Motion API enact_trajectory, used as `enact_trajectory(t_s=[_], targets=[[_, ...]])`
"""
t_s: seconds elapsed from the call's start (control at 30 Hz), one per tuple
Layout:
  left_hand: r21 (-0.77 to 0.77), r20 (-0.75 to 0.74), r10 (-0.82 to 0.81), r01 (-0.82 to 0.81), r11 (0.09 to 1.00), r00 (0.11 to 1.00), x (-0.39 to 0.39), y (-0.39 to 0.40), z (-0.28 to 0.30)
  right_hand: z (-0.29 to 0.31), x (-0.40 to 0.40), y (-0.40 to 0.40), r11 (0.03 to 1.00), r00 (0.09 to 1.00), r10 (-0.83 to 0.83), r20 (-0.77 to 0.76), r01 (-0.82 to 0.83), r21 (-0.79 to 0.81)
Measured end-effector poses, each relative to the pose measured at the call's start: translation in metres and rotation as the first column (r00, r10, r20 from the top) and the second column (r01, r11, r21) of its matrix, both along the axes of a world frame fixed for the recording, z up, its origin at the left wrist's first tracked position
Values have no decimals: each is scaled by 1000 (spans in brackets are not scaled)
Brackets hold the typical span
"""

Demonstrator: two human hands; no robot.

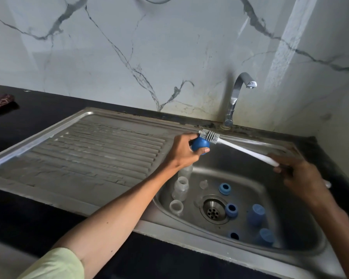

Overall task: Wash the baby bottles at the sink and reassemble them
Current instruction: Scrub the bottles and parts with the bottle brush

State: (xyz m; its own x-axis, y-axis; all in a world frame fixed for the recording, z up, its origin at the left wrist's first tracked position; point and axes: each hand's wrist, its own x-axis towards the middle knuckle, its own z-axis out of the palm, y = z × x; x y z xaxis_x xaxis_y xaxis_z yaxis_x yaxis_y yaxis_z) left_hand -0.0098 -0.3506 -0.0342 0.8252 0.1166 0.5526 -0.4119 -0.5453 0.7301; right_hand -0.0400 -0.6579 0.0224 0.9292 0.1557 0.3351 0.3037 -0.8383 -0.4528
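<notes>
left hand (182, 151) grips blue cap (200, 146); right hand (302, 176) grips brush (230, 144); above sink (189, 224)

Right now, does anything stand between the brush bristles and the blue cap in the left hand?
Nothing visible: the white bottle brush already rests its bristles on the round blue plastic cap held by the left hand.

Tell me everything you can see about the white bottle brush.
The bottle brush has a white handle that looks plastic and a head of white bristles on a wire core. It is held above the sink, angled, with the head higher and to the left. The right hand grips the handle end. The bristles press on a blue cap held in the left hand.
</notes>
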Motion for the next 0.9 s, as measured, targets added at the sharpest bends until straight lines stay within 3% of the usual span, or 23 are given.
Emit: enact_trajectory(t_s=[0.13, 0.33, 0.5, 0.67, 0.83, 0.9], targets=[[59, 39, 45, -47, 997, 998, 1, 5, 4, 1, 4, -6, 1000, 999, -7, -36, 7, 15], [124, -8, 50, -48, 991, 999, -1, 0, 2, -5, 6, -4, 999, 999, 44, 28, -43, -21], [55, -7, 46, -45, 997, 999, -4, 7, 8, -2, 10, -21, 997, 995, 16, 95, -9, -71], [245, -107, 19, 8, 970, 994, -3, 3, 1, -8, 11, -11, 990, 990, 102, 102, -90, -110], [192, -96, 12, 7, 981, 995, -1, 2, 5, -2, 16, -28, 994, 988, 29, 149, -13, -106], [252, -88, 27, -3, 968, 996, -1, 2, 4, -2, 17, -26, 992, 987, 48, 154, -29, -123]])
